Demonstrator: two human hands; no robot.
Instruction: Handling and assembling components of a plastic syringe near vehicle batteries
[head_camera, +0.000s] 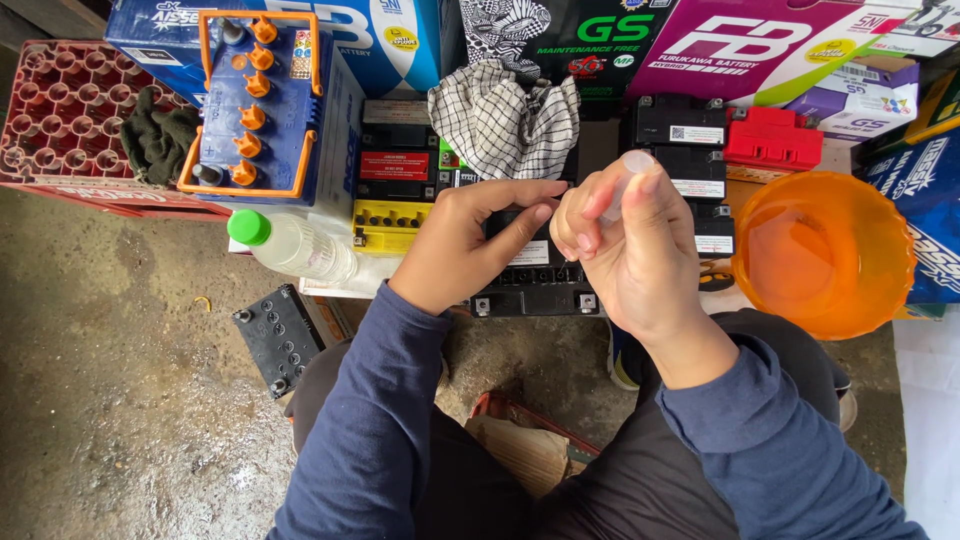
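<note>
My right hand (632, 255) is closed around a small clear plastic tube (627, 172), held upright with its rounded top sticking out above my fingers. My left hand (470, 245) reaches across with fingers curled; its fingertips touch the right hand near the tube's lower end. Both hands hover over a black motorcycle battery (535, 285) on the ground. Both arms wear dark blue sleeves.
A clear bottle with a green cap (290, 243) lies left of my hands. A blue battery with orange caps (262, 105), a yellow-topped battery (392, 222), a checked cloth (505, 120), an orange basin (825, 250), a red crate (60, 115) and several boxes surround them.
</note>
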